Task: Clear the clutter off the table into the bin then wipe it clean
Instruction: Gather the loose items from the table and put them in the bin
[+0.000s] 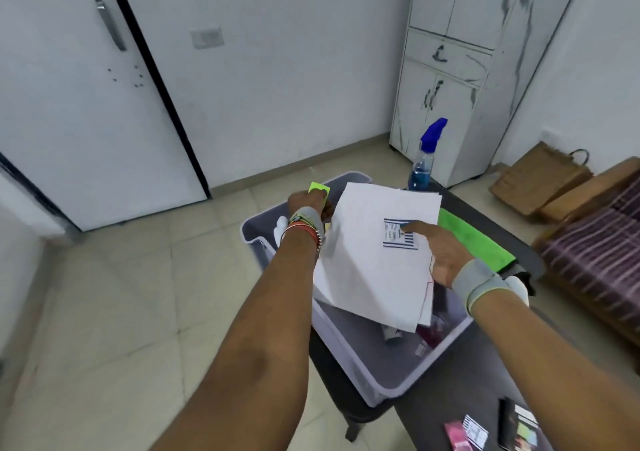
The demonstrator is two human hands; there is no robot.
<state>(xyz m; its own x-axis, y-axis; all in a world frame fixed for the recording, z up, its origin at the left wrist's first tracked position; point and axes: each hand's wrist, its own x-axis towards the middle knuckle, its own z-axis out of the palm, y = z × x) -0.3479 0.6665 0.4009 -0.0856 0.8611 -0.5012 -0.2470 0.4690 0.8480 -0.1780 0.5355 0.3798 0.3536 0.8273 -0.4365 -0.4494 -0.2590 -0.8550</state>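
Nearest the camera, at the lower right edge of the dark table top, a few small leftovers lie unhandled: a pink wrapper, a small striped card touching it, and a dark booklet with coloured squares just beside them. Further out, both forearms reach forward over the translucent grey plastic bin, which sits at the table's left edge and already holds a few small pieces of rubbish. The right hand, with a grey band on its wrist, grips the right edge of a loose stack of white paper sheets, its thumb pressing on a striped label on the top sheet. The left hand, with bracelets on its wrist, is closed on a bright green sticky note at the stack's upper left corner; whether it also pinches the paper I cannot tell. The stack hangs tilted over the bin's opening, its long axis running from the far rim down toward the near right, lower end already inside. Dropping it looks like the step in hand, and the right hand carries most of it. Beyond lie a green cloth on the table and a blue-capped spray bottle, likely meant for the wiping.
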